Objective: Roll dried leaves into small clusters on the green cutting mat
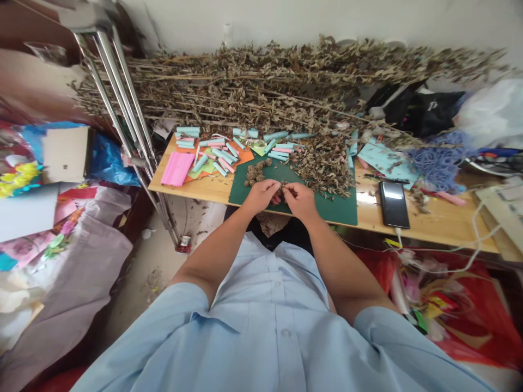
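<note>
Some dried-leaf clumps (pixel 255 172) look done; a loose leaf heap (pixel 327 166) seems left. Left hand (pixel 261 196) and right hand (pixel 301 199) fingers pinch a leaf scrap (pixel 283 185) (mostly hidden).

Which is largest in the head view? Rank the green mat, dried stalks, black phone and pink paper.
1. Dried stalks
2. Green mat, partly covered
3. Black phone and pink paper: too alike to rank
</note>
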{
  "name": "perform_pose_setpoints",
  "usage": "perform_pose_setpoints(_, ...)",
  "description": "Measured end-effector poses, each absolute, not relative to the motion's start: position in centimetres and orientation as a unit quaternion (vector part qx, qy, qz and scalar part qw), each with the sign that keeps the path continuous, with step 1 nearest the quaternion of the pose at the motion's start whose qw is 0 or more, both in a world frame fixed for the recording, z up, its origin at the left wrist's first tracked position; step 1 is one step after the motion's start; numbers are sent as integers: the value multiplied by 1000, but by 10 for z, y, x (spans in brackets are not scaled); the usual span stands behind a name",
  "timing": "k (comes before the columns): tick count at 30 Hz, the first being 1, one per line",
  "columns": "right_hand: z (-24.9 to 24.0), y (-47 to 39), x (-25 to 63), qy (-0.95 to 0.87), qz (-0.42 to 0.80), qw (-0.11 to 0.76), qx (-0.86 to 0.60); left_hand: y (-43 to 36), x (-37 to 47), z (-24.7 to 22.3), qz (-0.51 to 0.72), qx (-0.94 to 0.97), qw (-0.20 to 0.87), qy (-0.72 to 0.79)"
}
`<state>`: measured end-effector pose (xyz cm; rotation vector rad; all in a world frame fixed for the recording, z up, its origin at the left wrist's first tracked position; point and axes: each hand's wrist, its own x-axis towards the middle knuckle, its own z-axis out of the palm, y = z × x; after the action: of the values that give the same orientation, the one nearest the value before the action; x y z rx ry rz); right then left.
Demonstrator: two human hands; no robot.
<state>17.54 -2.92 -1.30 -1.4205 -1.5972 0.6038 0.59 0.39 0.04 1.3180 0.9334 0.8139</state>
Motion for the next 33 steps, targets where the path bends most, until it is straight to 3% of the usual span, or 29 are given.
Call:
perform_pose_setpoints(9,-12,-32,175,-675,212,431,-559,2,6,5,351,578,600,428)
perform_pose_setpoints(19,-8,-29,176,-572,315,479,-587,4,7,1,356,552,619,430)
perform_pose_setpoints(33,-14,-31,176,-724,143,441,-511,0,8,3,353,585,576,449)
